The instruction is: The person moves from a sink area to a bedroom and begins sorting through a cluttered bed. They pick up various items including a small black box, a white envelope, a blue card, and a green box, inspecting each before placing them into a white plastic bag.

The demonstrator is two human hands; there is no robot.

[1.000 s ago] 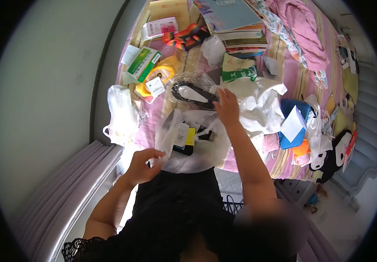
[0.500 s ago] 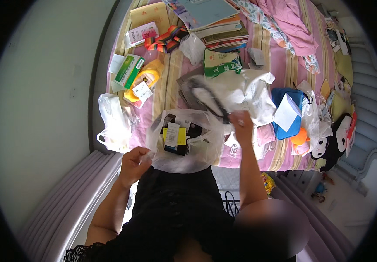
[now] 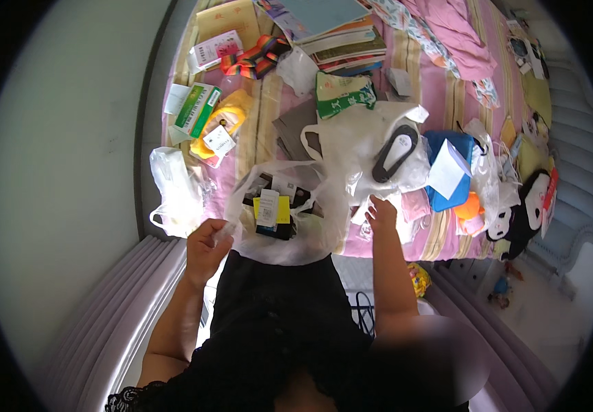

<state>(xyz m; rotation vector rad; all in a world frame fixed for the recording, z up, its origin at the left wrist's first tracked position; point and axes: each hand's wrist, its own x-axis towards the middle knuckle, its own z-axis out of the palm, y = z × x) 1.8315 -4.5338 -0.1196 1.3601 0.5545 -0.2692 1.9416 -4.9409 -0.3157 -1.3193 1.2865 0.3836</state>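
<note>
My left hand [image 3: 207,248] is closed on the left edge of a clear plastic bag [image 3: 286,253]. Inside the bag lie black packets, a yellow card [image 3: 282,209] and a white printed tag [image 3: 267,207]. To the right, my right hand [image 3: 381,214] holds nothing, its fingers apart, close to small white and pink packets. Just beyond it a long dark oval item with a white middle [image 3: 397,152], perhaps a low-cut sock on a card, rests on a white plastic bag [image 3: 351,154].
A green-and-white box [image 3: 198,110], a yellow item with a tag [image 3: 231,113] and a white bag [image 3: 171,185] lie at left. Books [image 3: 338,41] are stacked at the far side. A blue pouch [image 3: 440,192] and a panda plush [image 3: 526,209] are on the right.
The dark oval item has left my right hand and now lies on the white bag. My right hand has drawn back toward me; the left still grips the clear bag.
</note>
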